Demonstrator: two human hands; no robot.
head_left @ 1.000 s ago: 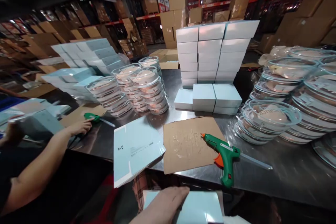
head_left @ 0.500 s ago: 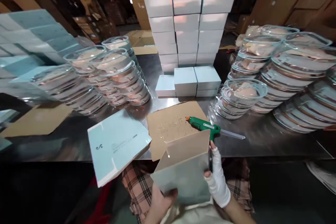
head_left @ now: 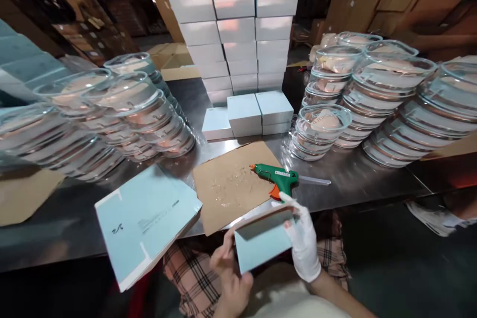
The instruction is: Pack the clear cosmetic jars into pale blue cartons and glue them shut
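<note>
Pale blue carton (head_left: 263,246), half folded, sits low in the head view above the lap, just before the steel table (head_left: 354,186). The bare left hand (head_left: 229,276) pinches its left edge; the gloved right hand (head_left: 303,246) clasps the right side. Squaring the panels evenly would likely keep its creases true. Clear lidded tubs (head_left: 322,124) in stacks hold something pale; closed white boxes (head_left: 238,35) hide theirs.

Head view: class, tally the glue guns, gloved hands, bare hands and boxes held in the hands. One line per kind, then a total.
glue gun: 1
gloved right hand: 1
bare left hand: 1
held box: 1
Total: 4
</note>
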